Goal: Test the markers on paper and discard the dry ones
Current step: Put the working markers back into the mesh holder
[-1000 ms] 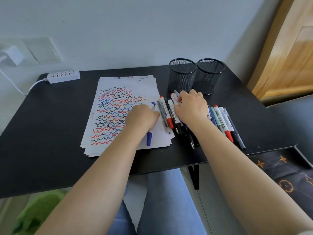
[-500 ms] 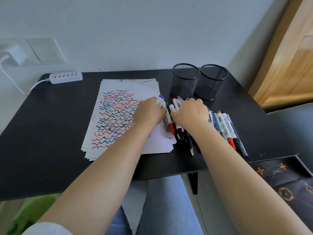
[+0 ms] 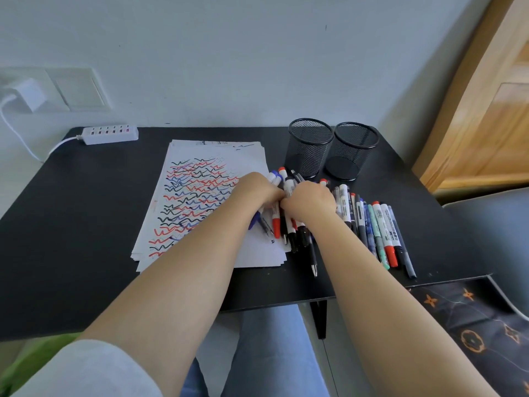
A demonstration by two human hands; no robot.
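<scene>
With the paper [image 3: 200, 196] squiggle-covered beside the empty mesh cups [image 3: 310, 147], we are closing our left hand [image 3: 257, 190] and right hand [image 3: 309, 200] around the markers [image 3: 289, 224], sorting apparently remaining.

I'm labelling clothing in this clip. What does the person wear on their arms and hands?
Both forearms are bare, and neither the left hand nor the right hand shows a glove, ring or watch. A pale grey sleeve covers the left upper arm.
</scene>
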